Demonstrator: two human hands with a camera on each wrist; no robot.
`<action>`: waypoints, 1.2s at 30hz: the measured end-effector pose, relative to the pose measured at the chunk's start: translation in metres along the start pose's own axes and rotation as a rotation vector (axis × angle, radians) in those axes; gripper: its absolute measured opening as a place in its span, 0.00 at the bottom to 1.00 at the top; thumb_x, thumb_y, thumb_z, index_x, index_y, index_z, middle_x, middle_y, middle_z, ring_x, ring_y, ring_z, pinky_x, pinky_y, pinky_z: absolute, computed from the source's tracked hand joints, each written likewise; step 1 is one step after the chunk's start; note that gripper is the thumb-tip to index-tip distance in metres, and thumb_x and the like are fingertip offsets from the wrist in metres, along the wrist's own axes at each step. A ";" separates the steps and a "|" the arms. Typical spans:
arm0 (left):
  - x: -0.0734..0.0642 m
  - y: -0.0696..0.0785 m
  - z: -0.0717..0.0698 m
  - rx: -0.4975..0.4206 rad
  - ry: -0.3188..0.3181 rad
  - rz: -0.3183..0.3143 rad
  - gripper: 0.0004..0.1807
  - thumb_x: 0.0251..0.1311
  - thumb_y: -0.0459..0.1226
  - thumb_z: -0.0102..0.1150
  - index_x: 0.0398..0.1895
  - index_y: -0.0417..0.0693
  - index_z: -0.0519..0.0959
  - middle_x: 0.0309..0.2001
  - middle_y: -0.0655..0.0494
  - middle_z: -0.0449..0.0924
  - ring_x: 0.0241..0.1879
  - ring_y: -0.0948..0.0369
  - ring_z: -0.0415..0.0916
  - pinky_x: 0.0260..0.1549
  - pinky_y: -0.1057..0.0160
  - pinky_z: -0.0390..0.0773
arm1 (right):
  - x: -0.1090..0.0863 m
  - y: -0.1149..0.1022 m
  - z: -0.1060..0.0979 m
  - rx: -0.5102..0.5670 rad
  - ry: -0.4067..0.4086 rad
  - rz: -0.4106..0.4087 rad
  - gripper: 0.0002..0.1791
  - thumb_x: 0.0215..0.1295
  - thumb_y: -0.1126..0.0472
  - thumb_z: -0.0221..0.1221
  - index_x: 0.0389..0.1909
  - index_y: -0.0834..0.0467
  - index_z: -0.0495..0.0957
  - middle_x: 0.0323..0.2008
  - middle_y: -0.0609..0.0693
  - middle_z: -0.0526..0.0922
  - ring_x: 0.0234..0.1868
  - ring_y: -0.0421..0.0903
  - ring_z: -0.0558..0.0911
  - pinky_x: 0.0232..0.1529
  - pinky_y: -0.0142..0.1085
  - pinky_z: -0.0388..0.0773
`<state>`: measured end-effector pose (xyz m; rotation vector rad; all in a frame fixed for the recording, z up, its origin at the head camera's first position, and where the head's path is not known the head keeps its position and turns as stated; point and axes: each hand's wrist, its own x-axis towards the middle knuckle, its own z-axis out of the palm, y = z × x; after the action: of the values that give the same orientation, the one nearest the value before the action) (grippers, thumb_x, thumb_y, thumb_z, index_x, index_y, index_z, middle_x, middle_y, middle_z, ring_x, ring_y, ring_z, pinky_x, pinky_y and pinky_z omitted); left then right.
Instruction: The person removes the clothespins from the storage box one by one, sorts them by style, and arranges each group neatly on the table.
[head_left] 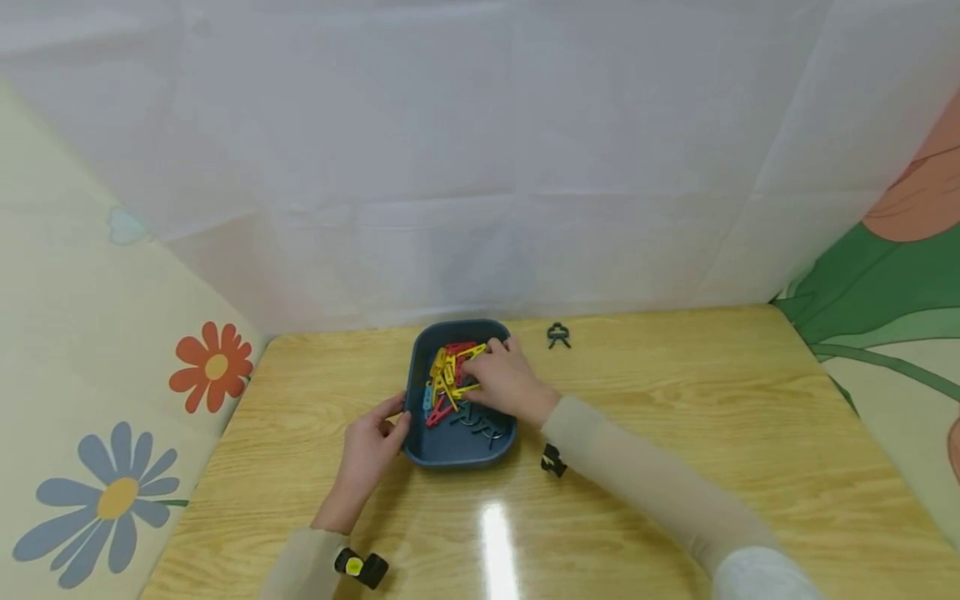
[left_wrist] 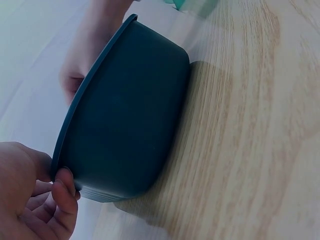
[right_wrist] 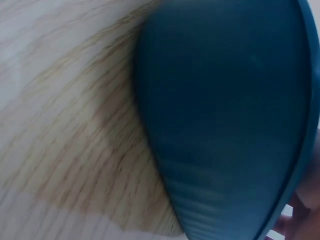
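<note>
Hd: clips (head_left: 447, 375) in bin (head_left: 450, 448), R hand (head_left: 508, 379) fingers unclear | L-wrist: outer wall (left_wrist: 125, 110), L hand (left_wrist: 32, 192) pinches rim (left_wrist: 75, 104)

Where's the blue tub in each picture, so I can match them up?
Head: the blue tub is slightly below centre, left hand at its side.
Left wrist: left of centre, outer wall showing, rim slanting down leftward.
Right wrist: blurred outer wall fills most of the right side.
Shared landmark: the wood-grain table, under it in head, right of it in left wrist, left of it in right wrist.
</note>
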<state>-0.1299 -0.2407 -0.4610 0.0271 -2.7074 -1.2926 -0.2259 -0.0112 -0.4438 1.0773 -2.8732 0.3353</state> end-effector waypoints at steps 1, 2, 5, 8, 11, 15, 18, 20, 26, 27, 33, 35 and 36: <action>0.000 0.000 0.000 0.001 0.000 0.003 0.22 0.71 0.31 0.60 0.67 0.34 0.78 0.49 0.37 0.86 0.18 0.63 0.70 0.15 0.67 0.67 | 0.001 -0.001 0.000 -0.006 -0.006 -0.003 0.15 0.68 0.44 0.68 0.51 0.45 0.88 0.46 0.39 0.90 0.43 0.47 0.67 0.46 0.44 0.53; 0.000 0.000 0.000 0.001 0.000 0.004 0.22 0.71 0.31 0.60 0.67 0.34 0.78 0.49 0.37 0.86 0.18 0.64 0.70 0.15 0.67 0.67 | 0.001 -0.002 0.001 -0.017 -0.014 -0.003 0.15 0.68 0.44 0.68 0.51 0.45 0.88 0.46 0.39 0.90 0.43 0.47 0.67 0.46 0.44 0.54; 0.000 0.000 -0.001 0.001 -0.004 -0.002 0.22 0.71 0.31 0.60 0.67 0.34 0.77 0.49 0.37 0.86 0.19 0.63 0.71 0.15 0.67 0.67 | 0.002 -0.003 0.002 -0.083 -0.031 0.007 0.14 0.68 0.43 0.69 0.49 0.44 0.88 0.45 0.39 0.89 0.44 0.47 0.69 0.47 0.45 0.56; 0.000 0.000 -0.001 0.000 -0.007 -0.011 0.23 0.72 0.31 0.60 0.68 0.34 0.77 0.50 0.37 0.86 0.19 0.63 0.71 0.16 0.68 0.68 | 0.002 -0.004 0.002 -0.176 -0.052 0.016 0.13 0.68 0.42 0.68 0.47 0.42 0.88 0.45 0.40 0.88 0.46 0.48 0.70 0.48 0.45 0.57; 0.000 0.001 -0.001 0.000 -0.006 -0.013 0.23 0.72 0.31 0.60 0.68 0.35 0.77 0.50 0.37 0.86 0.19 0.63 0.71 0.15 0.67 0.68 | 0.001 -0.004 0.002 -0.253 -0.064 0.012 0.13 0.68 0.41 0.67 0.48 0.42 0.88 0.46 0.42 0.88 0.48 0.49 0.72 0.49 0.46 0.59; -0.001 0.002 -0.001 -0.004 -0.005 -0.010 0.23 0.72 0.31 0.60 0.67 0.34 0.77 0.50 0.36 0.86 0.18 0.64 0.71 0.15 0.67 0.68 | 0.002 -0.004 0.003 -0.317 -0.078 0.008 0.13 0.70 0.42 0.66 0.49 0.41 0.88 0.48 0.43 0.87 0.50 0.50 0.72 0.50 0.46 0.59; -0.001 0.001 -0.001 -0.004 -0.010 -0.014 0.23 0.72 0.31 0.60 0.68 0.34 0.77 0.51 0.37 0.86 0.19 0.64 0.71 0.15 0.67 0.67 | 0.002 -0.004 0.005 -0.341 -0.089 0.012 0.13 0.71 0.43 0.66 0.50 0.42 0.88 0.49 0.43 0.87 0.51 0.51 0.72 0.52 0.47 0.60; -0.001 0.001 -0.001 -0.003 -0.013 -0.019 0.23 0.72 0.32 0.60 0.68 0.35 0.77 0.51 0.37 0.86 0.19 0.64 0.71 0.16 0.68 0.67 | 0.003 -0.004 0.005 -0.352 -0.096 0.013 0.13 0.71 0.43 0.66 0.51 0.42 0.87 0.49 0.44 0.87 0.52 0.51 0.73 0.53 0.47 0.62; -0.001 0.001 -0.001 -0.001 -0.014 -0.020 0.23 0.72 0.32 0.60 0.68 0.35 0.77 0.51 0.37 0.86 0.19 0.63 0.71 0.16 0.68 0.67 | 0.005 -0.005 0.007 -0.370 -0.126 0.017 0.15 0.72 0.44 0.65 0.54 0.43 0.86 0.50 0.44 0.88 0.55 0.52 0.75 0.58 0.49 0.64; -0.001 0.001 -0.001 0.000 -0.014 -0.020 0.23 0.72 0.32 0.60 0.68 0.35 0.77 0.51 0.37 0.86 0.19 0.63 0.71 0.16 0.68 0.67 | 0.006 -0.005 0.008 -0.368 -0.131 0.019 0.15 0.72 0.44 0.65 0.54 0.43 0.86 0.50 0.44 0.88 0.55 0.52 0.75 0.58 0.49 0.64; -0.001 0.000 -0.001 -0.001 -0.013 -0.020 0.23 0.72 0.32 0.60 0.68 0.36 0.77 0.51 0.38 0.86 0.18 0.63 0.70 0.16 0.68 0.67 | 0.006 -0.005 0.008 -0.345 -0.133 0.027 0.16 0.71 0.43 0.65 0.54 0.44 0.86 0.50 0.44 0.88 0.56 0.52 0.75 0.59 0.50 0.63; -0.001 0.001 -0.001 -0.004 -0.014 -0.021 0.23 0.72 0.32 0.60 0.68 0.36 0.77 0.51 0.38 0.86 0.18 0.63 0.70 0.15 0.68 0.67 | 0.006 -0.005 0.008 -0.330 -0.133 0.030 0.16 0.70 0.44 0.66 0.54 0.44 0.86 0.50 0.44 0.88 0.57 0.52 0.75 0.60 0.51 0.63; -0.001 0.001 -0.001 -0.005 -0.015 -0.021 0.23 0.72 0.32 0.60 0.68 0.36 0.77 0.51 0.38 0.86 0.18 0.63 0.71 0.15 0.68 0.67 | 0.005 -0.005 0.007 -0.321 -0.134 0.032 0.17 0.70 0.43 0.67 0.54 0.44 0.86 0.50 0.44 0.88 0.57 0.52 0.75 0.62 0.51 0.63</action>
<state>-0.1285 -0.2409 -0.4598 0.0464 -2.7234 -1.3103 -0.2264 -0.0198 -0.4489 1.0295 -2.9218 -0.1998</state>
